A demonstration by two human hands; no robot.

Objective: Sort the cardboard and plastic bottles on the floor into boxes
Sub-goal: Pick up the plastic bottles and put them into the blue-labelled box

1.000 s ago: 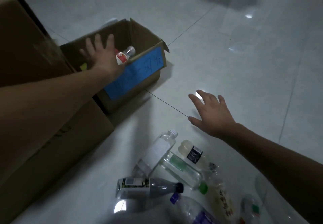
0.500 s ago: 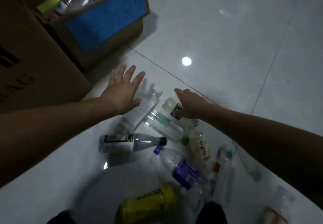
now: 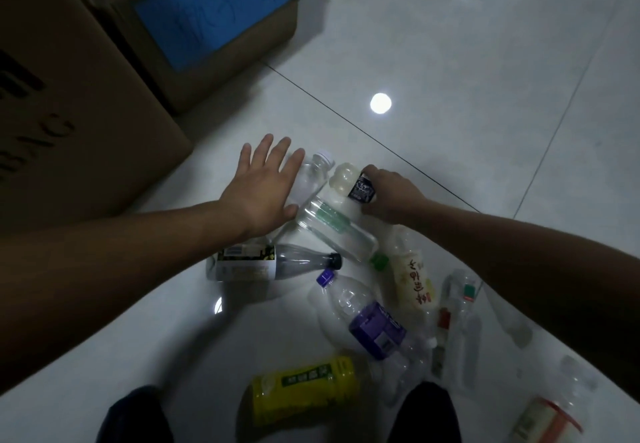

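Several empty plastic bottles lie in a heap on the white tiled floor. My right hand (image 3: 389, 195) grips a small whitish bottle with a dark label (image 3: 348, 183) at the far end of the heap. My left hand (image 3: 265, 188) is spread flat, fingers straight, over a clear white-capped bottle (image 3: 313, 174). Nearby lie a clear green-capped bottle (image 3: 334, 231), a black-capped bottle (image 3: 273, 262), a purple-labelled bottle (image 3: 367, 321) and a yellow one (image 3: 304, 387). The cardboard box with a blue label (image 3: 214, 10) stands at the top left with bottles inside.
A large brown cardboard box (image 3: 69, 103) stands at the left beside the blue-labelled one. More clear bottles (image 3: 460, 321) lie at the right, and a red-labelled one (image 3: 547, 418) at the bottom right corner. My knees (image 3: 426, 411) show at the bottom edge. Bare floor stretches to the upper right.
My left hand left the box after a bottle dropped in, and came down over the heap. My right hand moved from the bare floor onto the small whitish bottle and closed round it.
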